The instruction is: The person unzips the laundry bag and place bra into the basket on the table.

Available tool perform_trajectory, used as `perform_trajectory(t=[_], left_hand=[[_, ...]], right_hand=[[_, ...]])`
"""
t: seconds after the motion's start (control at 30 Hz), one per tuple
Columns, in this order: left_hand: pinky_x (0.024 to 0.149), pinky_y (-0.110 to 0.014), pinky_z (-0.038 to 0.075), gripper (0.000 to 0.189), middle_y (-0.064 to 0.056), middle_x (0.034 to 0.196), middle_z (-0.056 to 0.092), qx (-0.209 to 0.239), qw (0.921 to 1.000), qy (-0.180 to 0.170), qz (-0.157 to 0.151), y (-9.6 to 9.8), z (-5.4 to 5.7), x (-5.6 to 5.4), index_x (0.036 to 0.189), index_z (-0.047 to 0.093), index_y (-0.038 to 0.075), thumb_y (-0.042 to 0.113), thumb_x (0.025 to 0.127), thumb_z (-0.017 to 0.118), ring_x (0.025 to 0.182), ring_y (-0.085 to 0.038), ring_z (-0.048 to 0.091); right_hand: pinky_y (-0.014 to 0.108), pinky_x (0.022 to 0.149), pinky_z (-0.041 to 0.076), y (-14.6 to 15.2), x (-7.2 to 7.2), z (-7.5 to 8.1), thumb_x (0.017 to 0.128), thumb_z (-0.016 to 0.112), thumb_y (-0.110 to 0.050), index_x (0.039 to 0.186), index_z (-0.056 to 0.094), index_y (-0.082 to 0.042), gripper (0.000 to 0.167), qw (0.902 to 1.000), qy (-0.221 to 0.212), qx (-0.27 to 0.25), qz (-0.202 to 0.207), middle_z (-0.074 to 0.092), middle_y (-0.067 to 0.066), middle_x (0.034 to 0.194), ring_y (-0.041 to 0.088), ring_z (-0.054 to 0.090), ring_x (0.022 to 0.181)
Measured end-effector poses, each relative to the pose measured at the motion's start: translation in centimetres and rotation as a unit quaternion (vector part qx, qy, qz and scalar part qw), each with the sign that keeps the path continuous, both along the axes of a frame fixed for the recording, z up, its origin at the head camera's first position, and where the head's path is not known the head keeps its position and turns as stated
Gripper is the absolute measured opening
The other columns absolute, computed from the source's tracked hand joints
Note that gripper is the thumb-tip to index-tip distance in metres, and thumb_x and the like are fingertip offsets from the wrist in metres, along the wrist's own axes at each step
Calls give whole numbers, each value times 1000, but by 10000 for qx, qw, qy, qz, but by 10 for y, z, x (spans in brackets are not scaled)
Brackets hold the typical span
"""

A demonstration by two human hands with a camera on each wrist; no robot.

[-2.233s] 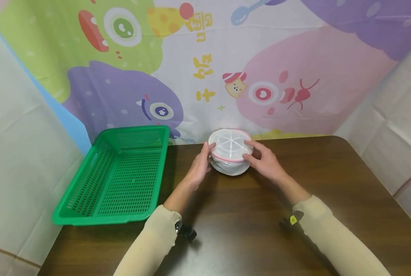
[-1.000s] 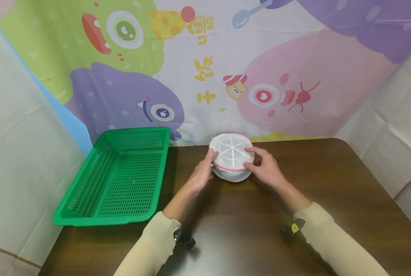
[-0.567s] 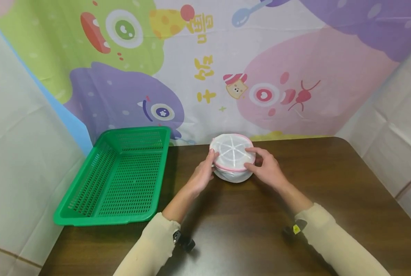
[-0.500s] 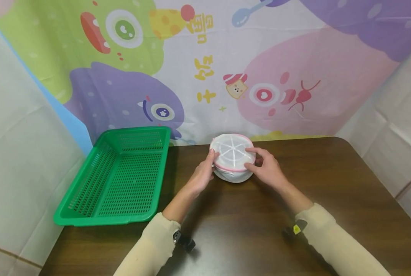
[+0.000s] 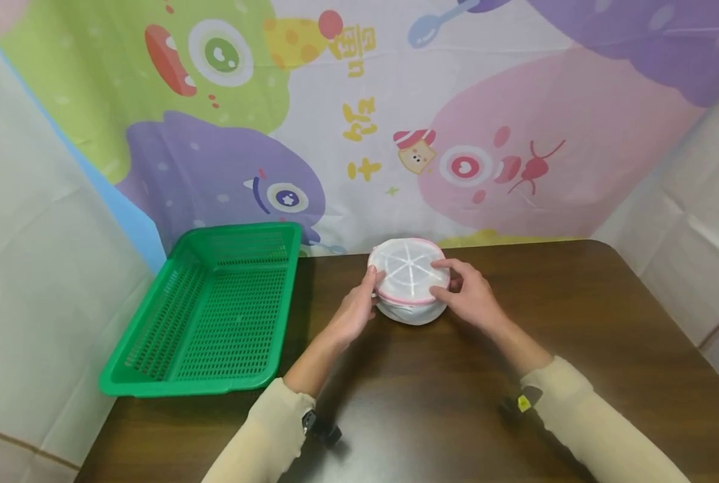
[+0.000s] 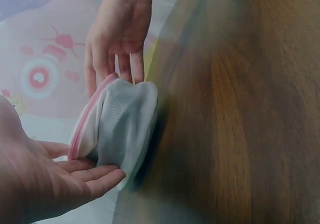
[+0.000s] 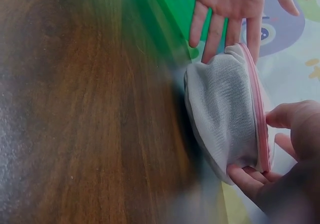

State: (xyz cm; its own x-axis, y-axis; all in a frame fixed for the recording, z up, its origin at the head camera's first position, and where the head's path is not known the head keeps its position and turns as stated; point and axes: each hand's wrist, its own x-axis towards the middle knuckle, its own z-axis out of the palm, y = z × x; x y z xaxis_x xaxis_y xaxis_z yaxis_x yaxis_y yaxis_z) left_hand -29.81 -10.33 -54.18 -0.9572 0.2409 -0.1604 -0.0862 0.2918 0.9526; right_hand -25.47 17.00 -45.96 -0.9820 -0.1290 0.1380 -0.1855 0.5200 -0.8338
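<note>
Right hand (image 5: 473, 296) pinches the pink-rimmed, round white mesh pouch (image 5: 409, 268); left hand (image 5: 355, 308) touches its side, fingers straight; light, even pressure should keep its shape!

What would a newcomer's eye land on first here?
The bright green basket on the left of the brown table stands out first, along with the cartoon-print curtain behind. Near the table's back edge, a white bag with pink trim is between the left hand and right hand.
</note>
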Motion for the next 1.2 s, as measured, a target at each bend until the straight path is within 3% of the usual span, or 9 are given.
perform_trajectory(t=[0.27,0.43,0.53,0.63,0.67,0.77,0.93,1.03,1.2], left_hand=[[116,-51,62,92,-14,181,45,-659,9963,517,-167,0,49,45,172,49,24,83,111,13,154,-43,61],[122,-57,57,89,-14,181,45,-699,9964,440,-185,3,84,75,171,50,21,79,113,14,154,-45,60],[119,-57,59,90,-16,177,51,-920,9944,482,-193,3,86,79,170,52,23,79,113,11,142,-45,70],[110,-54,62,89,-17,172,57,-1192,9905,637,-251,1,68,70,170,52,24,79,113,10,125,-40,77],[111,-52,61,89,-15,172,58,-1276,9893,666,-252,1,61,66,170,52,26,79,113,10,125,-37,78],[118,-48,57,85,-3,173,58,-1421,9874,653,-253,-1,44,59,170,51,31,80,113,13,132,-28,76],[129,-42,49,81,11,175,54,-1478,9864,665,-279,-2,36,59,169,51,35,80,113,14,142,-17,70],[127,-46,51,83,4,174,56,-1540,9841,816,-346,0,50,72,169,52,28,77,114,15,141,-21,71],[124,-58,52,77,-13,168,62,-1449,9847,838,-484,5,97,106,168,54,13,64,119,21,136,-35,72]], right_hand=[[28,84,50,-7,15,6,99,85,-15,147,69,-8,50,9999,-78,111,-14,63,22,127,33,69,107],[29,81,52,-3,13,-4,97,85,-16,142,72,-11,47,9999,82,52,81,64,22,123,30,67,100],[29,75,50,7,1,-31,95,89,-23,138,74,-16,45,9992,372,-120,105,63,16,116,26,64,92],[30,73,50,14,-5,-47,95,91,-29,137,75,-22,45,9988,461,-156,108,62,13,114,24,63,91],[30,72,49,17,-9,-54,94,92,-30,136,75,-23,46,9982,552,-205,118,63,11,114,23,63,89],[31,73,50,18,-5,-51,94,91,-32,139,74,-24,48,9983,508,-149,226,64,14,119,25,65,91],[29,73,49,22,-9,-63,93,93,-31,137,75,-26,48,9978,650,32,154,66,9,118,21,66,88],[29,75,50,21,-4,-57,93,92,-28,135,75,-23,45,9978,631,66,189,67,12,119,23,66,88],[29,79,51,12,24,-20,94,89,-19,132,75,-14,41,9987,461,41,219,69,21,124,30,68,91]])
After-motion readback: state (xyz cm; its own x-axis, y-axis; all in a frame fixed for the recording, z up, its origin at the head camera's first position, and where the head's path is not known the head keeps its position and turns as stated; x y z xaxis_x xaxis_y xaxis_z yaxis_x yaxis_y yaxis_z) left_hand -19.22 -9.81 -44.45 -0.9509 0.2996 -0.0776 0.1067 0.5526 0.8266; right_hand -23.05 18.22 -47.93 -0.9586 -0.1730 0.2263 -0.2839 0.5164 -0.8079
